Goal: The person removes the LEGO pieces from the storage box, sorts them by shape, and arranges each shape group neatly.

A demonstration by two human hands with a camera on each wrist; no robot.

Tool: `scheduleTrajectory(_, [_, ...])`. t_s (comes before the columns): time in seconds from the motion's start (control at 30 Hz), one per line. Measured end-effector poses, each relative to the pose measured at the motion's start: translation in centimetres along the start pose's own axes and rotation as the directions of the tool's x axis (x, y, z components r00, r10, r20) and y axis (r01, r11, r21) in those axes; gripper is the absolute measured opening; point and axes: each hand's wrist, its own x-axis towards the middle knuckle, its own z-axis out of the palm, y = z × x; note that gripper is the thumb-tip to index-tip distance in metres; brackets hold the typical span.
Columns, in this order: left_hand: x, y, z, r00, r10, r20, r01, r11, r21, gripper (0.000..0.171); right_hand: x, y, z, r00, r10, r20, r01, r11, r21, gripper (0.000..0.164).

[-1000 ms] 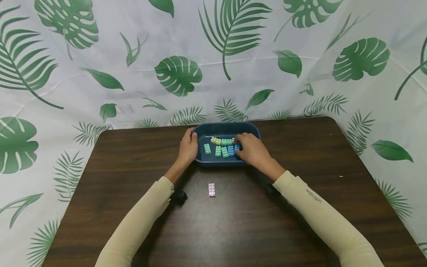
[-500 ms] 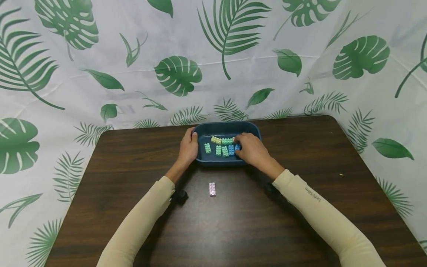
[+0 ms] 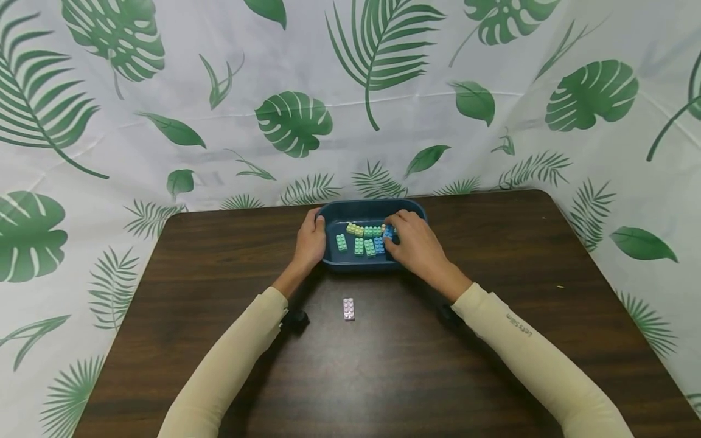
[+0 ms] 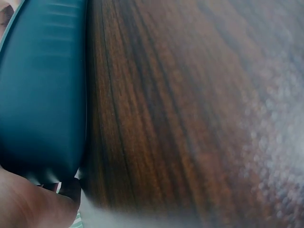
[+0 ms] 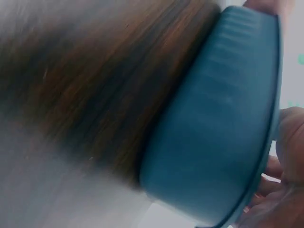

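Note:
A dark blue tray [image 3: 361, 210] stands at the table's far side; both wrist views show its outer wall. My left hand [image 3: 310, 244] grips the tray's left end, thumb at the rim. Over the tray's right part, my right hand [image 3: 420, 244] pinches a blue toy brick [image 3: 388, 232] between thumb and fingers. Another blue brick [image 3: 379, 245] lies close by, left of the thumb. Green bricks [image 3: 369, 247] and yellow bricks [image 3: 355, 230] lie in two rough rows inside. A small pale brick at the back row is partly hidden by the right fingers.
A pink brick [image 3: 348, 309] lies alone on the dark wooden table [image 3: 350, 377], in front of the tray. Behind the table hangs a white cloth [image 3: 230, 121] with green leaf prints. Black wrist devices sit under both forearms.
My right hand has shifted slightly up and away from the front row, bringing the right-hand blue brick with it toward the back row. My left hand has stayed on the tray.

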Motion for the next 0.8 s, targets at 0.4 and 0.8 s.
scheduleTrajectory(0.4, [-0.1, 0.2, -0.1, 1.0, 0.011, 0.005, -0.011, 1.0, 0.024, 0.04, -2.9, -5.2, -1.8, 0.954, -0.293, -0.068, 0.28, 0.947, -0.158, 0.042])
scheduleTrajectory(0.8, [0.0, 0.2, 0.0, 1.0, 0.011, 0.004, -0.011, 1.0, 0.016, 0.04, -6.8, -6.3, -0.5, 0.907, -0.41, 0.096, 0.419, 0.902, -0.107, 0.036])
